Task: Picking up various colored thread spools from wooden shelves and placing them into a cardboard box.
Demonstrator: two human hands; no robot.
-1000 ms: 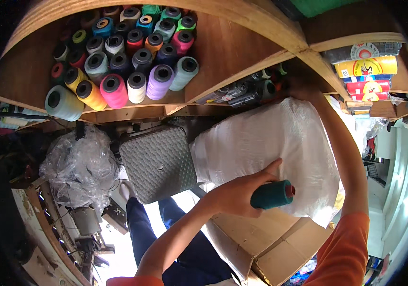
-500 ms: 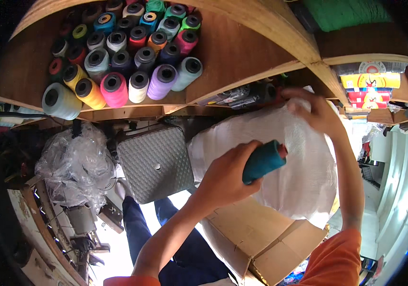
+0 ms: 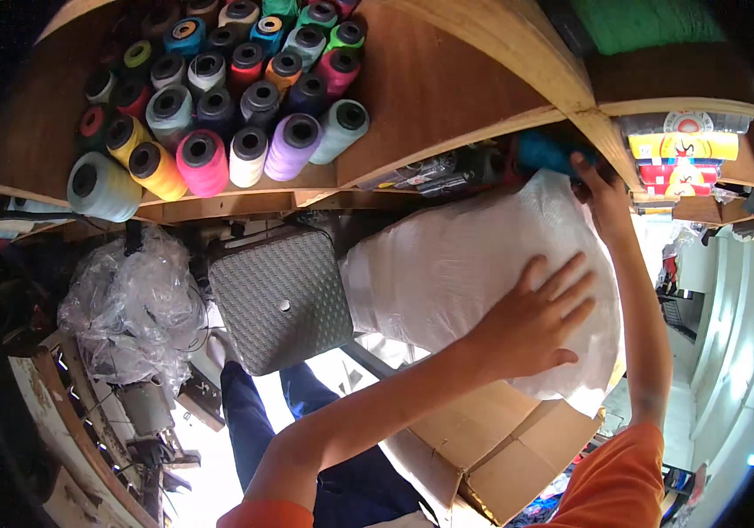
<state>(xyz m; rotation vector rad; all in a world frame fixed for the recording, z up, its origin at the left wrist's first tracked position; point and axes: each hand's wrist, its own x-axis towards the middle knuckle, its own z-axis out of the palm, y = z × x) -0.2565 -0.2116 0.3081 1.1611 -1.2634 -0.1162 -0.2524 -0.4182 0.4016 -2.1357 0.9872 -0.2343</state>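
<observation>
A teal thread spool lies on its side in the shadowed lower shelf compartment, partly hidden behind the top of a white wrapped bundle. At the spool's right end is my right hand, raised, with its visible fingers apart; some of them are in shadow. My left hand holds nothing. Its fingers are spread in front of the white bundle, and I cannot tell whether they touch it.
Upright thread spools in many colours crowd the upper shelf. A grey textured seat stands left of the bundle, beside crumpled clear plastic. Below the bundle is a cardboard box. Colourful packs fill the right-hand shelf.
The teal spool has gone from my left hand up into the shelf compartment. My left hand has opened and moved right. My right hand has drawn slightly right and down.
</observation>
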